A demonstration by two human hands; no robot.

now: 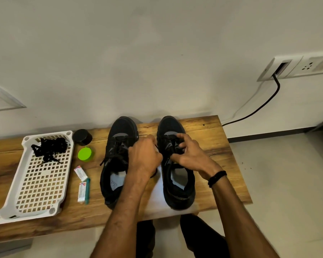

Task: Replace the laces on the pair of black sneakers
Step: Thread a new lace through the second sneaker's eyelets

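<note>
Two black sneakers stand side by side on the wooden table (222, 146), toes toward the wall: the left sneaker (117, 144) and the right sneaker (177, 190). Both still carry black laces. My left hand (145, 157) is closed between the two shoes, gripping a lace end of the right sneaker. My right hand (189, 155) pinches the laces over the right sneaker's tongue. A loose bundle of black laces (48, 148) lies in the far end of a white perforated tray (39, 185) on the left.
Between the tray and the left sneaker are a black round lid (82, 137), a green round cap (85, 154), two small printed packets (81, 172) (81, 191) and a teal pen-like tool (87, 190). White paper (158, 198) lies under the shoes. A black cable (265, 103) hangs from the wall socket at right.
</note>
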